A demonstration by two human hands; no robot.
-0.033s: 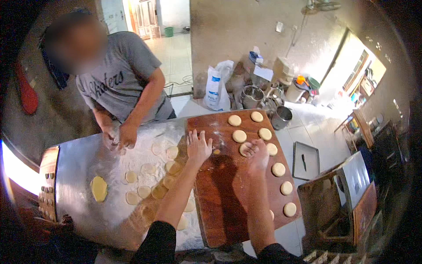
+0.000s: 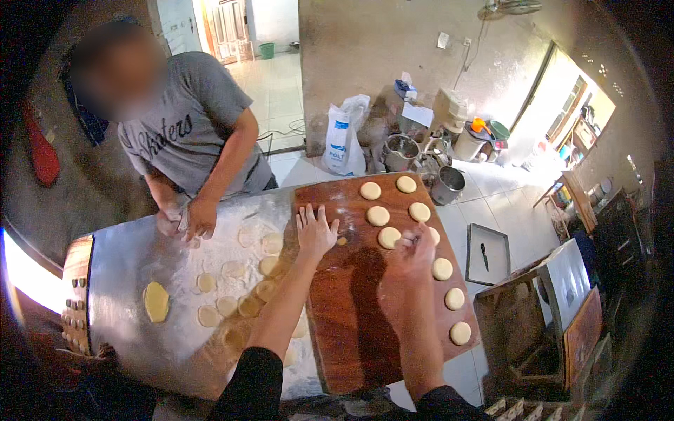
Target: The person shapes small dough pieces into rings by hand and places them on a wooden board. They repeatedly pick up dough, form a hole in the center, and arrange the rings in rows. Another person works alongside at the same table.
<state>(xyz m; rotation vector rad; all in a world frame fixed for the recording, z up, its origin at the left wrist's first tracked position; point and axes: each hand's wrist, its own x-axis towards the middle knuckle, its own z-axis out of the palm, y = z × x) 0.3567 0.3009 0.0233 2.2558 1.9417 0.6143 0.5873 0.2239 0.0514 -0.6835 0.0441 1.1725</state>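
Observation:
My left hand [image 2: 316,231] rests on the wooden board [image 2: 351,302] near its left side, fingers spread out. My right hand [image 2: 413,245], blurred, hovers at or just over a pale dough disc [image 2: 387,237] among others [image 2: 377,215] along the board's right part; its bent fingers are too smeared to read, and any contact is unclear. Left of the board lies a floured metal tabletop [image 2: 119,295] with several thin dough rounds [image 2: 270,266] and a yellow dough piece [image 2: 156,302].
A person in a grey T-shirt [image 2: 189,119] works across the table, floury hands [image 2: 186,221] together. Beyond stand a white sack [image 2: 337,147], metal pots [image 2: 447,184] and buckets [image 2: 469,144]. A tray [image 2: 495,249] with a dark utensil and a metal cabinet [image 2: 526,323] are at right.
My right hand has shifted slightly right, uncovering more of the dough disc beside its fingers. My left hand stays on the board. The view has moved very slightly.

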